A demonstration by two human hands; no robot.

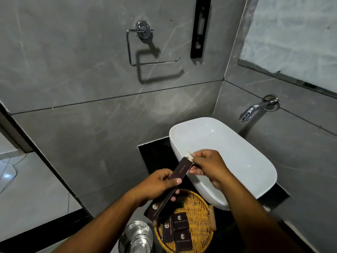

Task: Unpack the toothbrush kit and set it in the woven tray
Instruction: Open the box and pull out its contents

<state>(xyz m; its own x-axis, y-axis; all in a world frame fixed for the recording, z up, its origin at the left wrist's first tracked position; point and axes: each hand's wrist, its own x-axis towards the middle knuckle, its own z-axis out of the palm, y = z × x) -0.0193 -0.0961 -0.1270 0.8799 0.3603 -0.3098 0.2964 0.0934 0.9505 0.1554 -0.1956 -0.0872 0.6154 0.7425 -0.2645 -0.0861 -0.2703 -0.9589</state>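
Note:
A long dark brown dental kit box [179, 172] is held slantwise above the counter, its top end raised over the sink's near edge. My left hand [160, 185] grips the box around its middle. My right hand [207, 167] pinches the pale open flap at the box's top end. Below the hands lies a round woven tray [198, 207] on the black counter, holding several small dark brown boxes [180, 220] with a white logo. What is inside the kit box is hidden.
A white vessel sink [228, 143] sits on the black counter, with a chrome wall tap [255, 109] above its right side. A steel bin [135, 238] stands on the floor to the left of the tray. A chrome paper holder [144, 48] hangs on the grey wall.

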